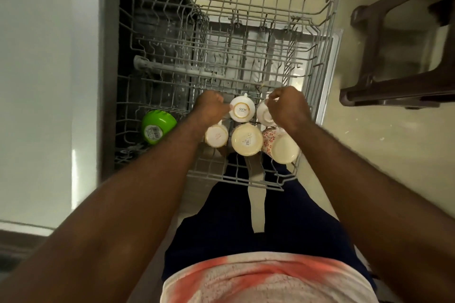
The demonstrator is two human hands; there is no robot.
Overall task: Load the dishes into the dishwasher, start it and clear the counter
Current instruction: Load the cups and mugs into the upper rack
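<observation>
While the left grip (211,106) pinches the upturned SISTA cup (242,109) in the wire rack (317,61), the right grip (288,106) curls round the white cup (263,113) just beside it. Three cups (247,140) stand nearer; a green bowl (157,128) lies left.

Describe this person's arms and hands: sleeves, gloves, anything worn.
No sleeves in view: the left arm and right arm are bare to the frame's edge. The left hand and right hand wear no gloves; no watch, bracelet or ring shows.
</observation>
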